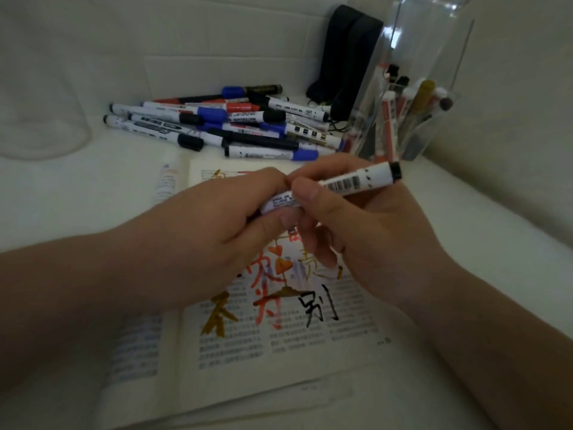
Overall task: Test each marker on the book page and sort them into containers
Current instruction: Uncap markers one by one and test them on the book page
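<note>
The left hand (214,234) and right hand (366,231) both grip one white marker (350,183) over the book page (310,342), likely to pull its cap, with the pile (217,125) at twelve o'clock.

A barcode (344,183) shows on the barrel of the white marker (366,178). There's small print lower down the barrel too, but it's too blurred to read. On the book page (356,352), one hand-drawn black character (316,305) comes through clearly: 别. Left of it sit a red character (267,307) and a gold character (218,316), neither sure enough to call. Above them are two orange hearts (283,264). The printed columns (232,346) are too fine to read. Up in the marker pile (217,125), one upside-down label (245,119) looks like WHITEBOARD.
</note>
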Motion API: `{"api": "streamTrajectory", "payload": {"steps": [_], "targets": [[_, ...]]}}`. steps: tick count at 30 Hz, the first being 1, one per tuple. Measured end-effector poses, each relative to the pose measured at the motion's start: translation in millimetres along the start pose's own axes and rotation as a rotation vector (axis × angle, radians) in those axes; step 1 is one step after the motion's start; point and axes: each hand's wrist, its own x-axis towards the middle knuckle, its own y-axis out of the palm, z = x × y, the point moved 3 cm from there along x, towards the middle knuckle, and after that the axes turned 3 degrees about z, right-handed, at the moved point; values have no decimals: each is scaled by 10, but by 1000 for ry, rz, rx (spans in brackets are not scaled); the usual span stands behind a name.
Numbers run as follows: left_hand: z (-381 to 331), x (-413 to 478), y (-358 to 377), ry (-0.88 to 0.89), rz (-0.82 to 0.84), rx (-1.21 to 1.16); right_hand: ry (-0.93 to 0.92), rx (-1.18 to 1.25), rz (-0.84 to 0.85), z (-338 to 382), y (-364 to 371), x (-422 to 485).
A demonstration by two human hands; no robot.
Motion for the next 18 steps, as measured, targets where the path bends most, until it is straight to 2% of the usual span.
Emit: {"api": "streamTrajectory", "payload": {"steps": [2,5,7,9,11,13,18], "targets": [[69,31,-60,-43,19,76,4,-39,-63,15,-17,12],[334,158,-179,-163,38,462,58,-3,-260,-1,-153,30],[515,230,-235,-293,119,576,98,-71,-388,-43,-235,52],[610,263,-247,-365,166,557,143,-91,-419,-81,-250,93],[627,264,-245,-371,145,521,220,-64,-376,-102,-216,122],[601,251,-236,-347,115,505,281,-137,-330,-82,-182,124],[430,157,-224,-304,77,463,246,25,-387,14,-243,104]]}}
